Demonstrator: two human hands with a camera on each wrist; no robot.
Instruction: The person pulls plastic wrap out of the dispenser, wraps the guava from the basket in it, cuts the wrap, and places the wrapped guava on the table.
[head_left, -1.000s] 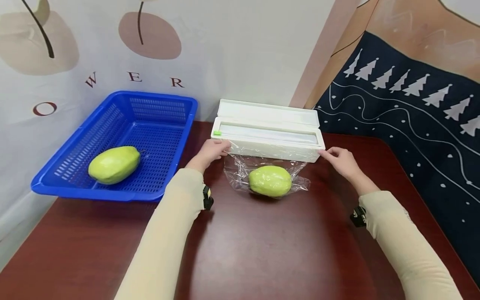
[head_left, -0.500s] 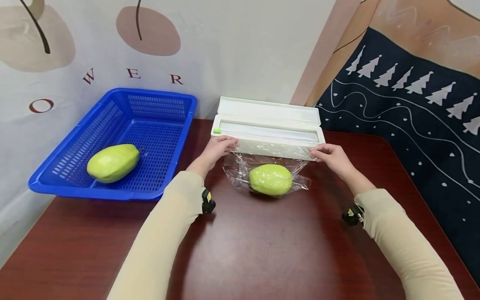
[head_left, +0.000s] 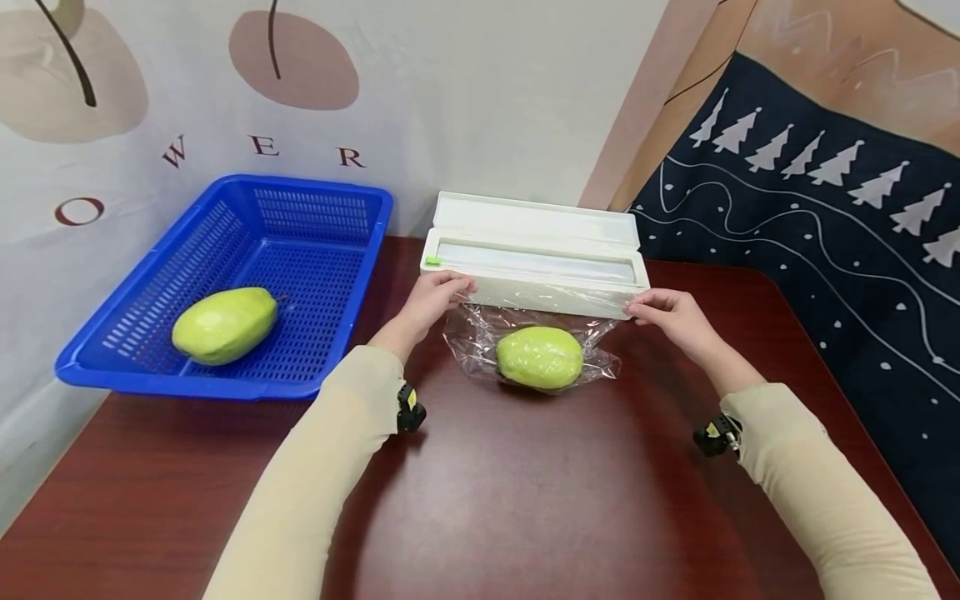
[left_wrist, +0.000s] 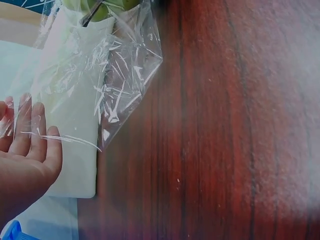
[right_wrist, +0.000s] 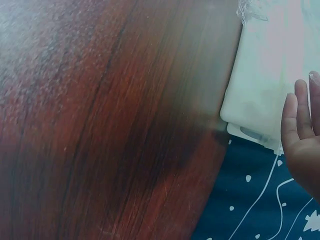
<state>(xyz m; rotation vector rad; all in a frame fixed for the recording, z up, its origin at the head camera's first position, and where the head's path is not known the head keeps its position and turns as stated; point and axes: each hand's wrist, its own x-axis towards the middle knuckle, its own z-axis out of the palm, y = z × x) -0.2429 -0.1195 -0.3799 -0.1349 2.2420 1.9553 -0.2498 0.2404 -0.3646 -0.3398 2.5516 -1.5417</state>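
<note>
While you reach toward the far edge of the worktop [head_left: 495,500], both your hands hold the clear film [head_left: 467,354] by its upper edge. With the fingers of your left hand [head_left: 429,304] you pinch its left end, and with those of your right hand [head_left: 672,315] its right end, near the right front corner of the white box [head_left: 540,282]. I think you hold it at two ends so that it is stretched straight and cannot fold upon itself. Whether your fingertips also touch the box, I cannot tell.

The green fruit [head_left: 540,358] is on the worktop, just before the box and between your two hands. The film lies around it, crumpled at both its sides; perhaps the fruit's weight helps to keep this film in place. How many layers there are, the pictures do not show.

The box stands lengthwise along the far edge, its lid tilted back, probably so that the film can come out freely. A green slider [head_left: 432,261] sits at its left end. Near the far left corner is the blue basket [head_left: 258,389], with another fruit [head_left: 225,327] lying inside, well apart from your hands, which seems to leave them room.
</note>
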